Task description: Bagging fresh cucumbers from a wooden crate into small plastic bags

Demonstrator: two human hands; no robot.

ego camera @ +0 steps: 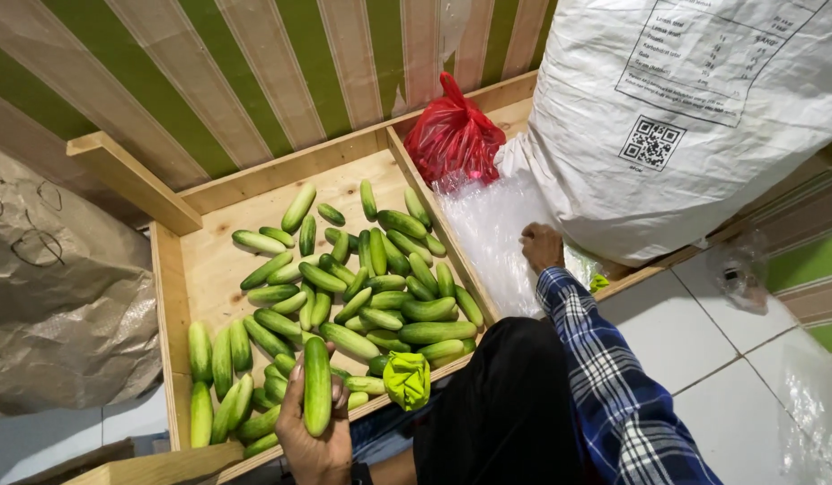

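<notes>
Left hand (315, 436), at six o'clock, has its fingers wrapped around one cucumber (317, 386) above the wooden crate (169, 296). Right hand (542, 247) touches clear plastic (492, 229); fingers hidden. Hold gently, don't squeeze.

Left hand (315, 440) gripping 1 long green cucumber (317, 384) upright over a shallow wooden crate (169, 296) of loose green cucumbers (380, 287), right hand (542, 247) in a blue plaid sleeve (605, 377) resting on clear plastic sheeting (492, 229), beside a large white woven sack (685, 117), knotted red plastic bag (454, 139) behind, crumpled lime-green bag (407, 379) on the crate's front edge
</notes>
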